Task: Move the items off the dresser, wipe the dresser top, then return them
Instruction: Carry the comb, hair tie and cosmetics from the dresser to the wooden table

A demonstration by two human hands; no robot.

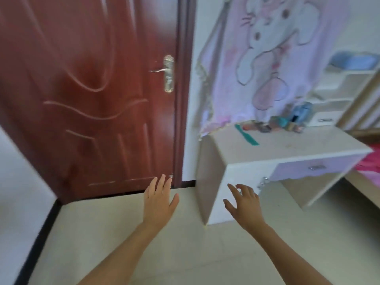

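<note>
A pale dresser (292,149) with a lilac drawer front stands at the right, against a wall hung with a pink elephant cloth. A green comb (246,136) lies on its left part. Several small items (287,122), among them a blue bottle (302,113), crowd its back edge. My left hand (160,200) is stretched out, fingers apart, over the floor before the door. Over the dresser's lower left front hovers my right hand (244,204), fingers spread and holding nothing. Both hands are well short of the dresser top.
A dark red door (88,89) with a silver handle (167,74) is shut at the left. White shelves (337,95) rise behind the dresser, a blue item on top. Pink bedding (370,163) shows at the right edge. Pale tiles cover the floor.
</note>
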